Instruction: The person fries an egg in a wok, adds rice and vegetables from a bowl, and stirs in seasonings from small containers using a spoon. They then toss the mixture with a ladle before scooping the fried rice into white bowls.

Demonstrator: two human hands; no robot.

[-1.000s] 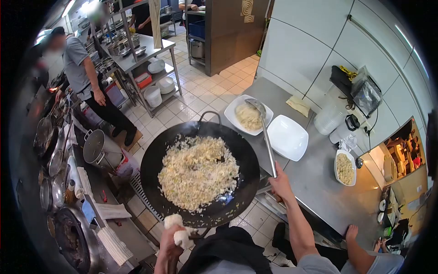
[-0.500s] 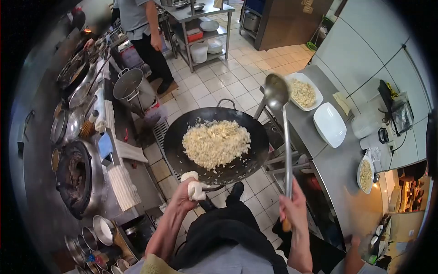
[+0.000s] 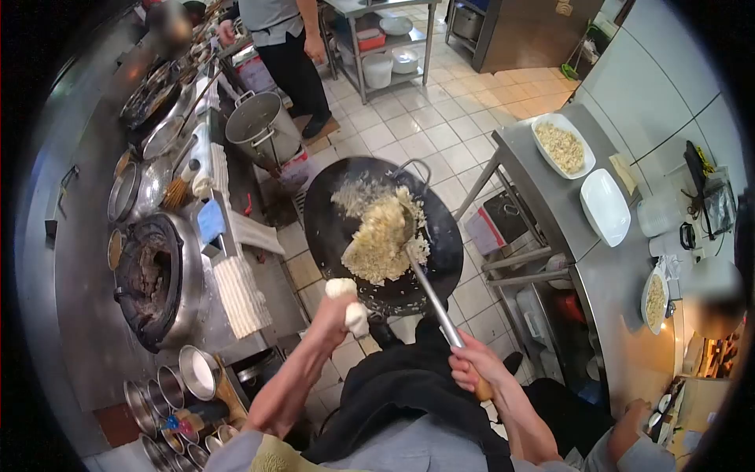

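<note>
My left hand (image 3: 333,317) is closed around a folded white cloth (image 3: 341,289) at the near edge of a black wok (image 3: 321,228). In the earlier frame the wok's handle shows at this cloth; now the hand and cloth cover it. Fried rice (image 3: 370,250) lies in the wok, part of it heaped up over the ladle's bowl. My right hand (image 3: 476,365) is wrapped round the lower end of the long-handled metal ladle (image 3: 431,296), near its wooden grip. The wok is held up in front of me, over the tiled floor.
On the right, a steel counter (image 3: 554,216) carries a white dish of rice (image 3: 563,146), a bare white dish (image 3: 605,207) and another rice dish (image 3: 654,301). On the left are a stove burner (image 3: 153,275) and a tall pot (image 3: 255,118). A co-worker (image 3: 287,59) stands beyond the pot.
The ladle has swung from beside the counter down into the wok and pushed into the rice, which is now bunched up. The view has shifted, and both hands keep their hold.
</note>
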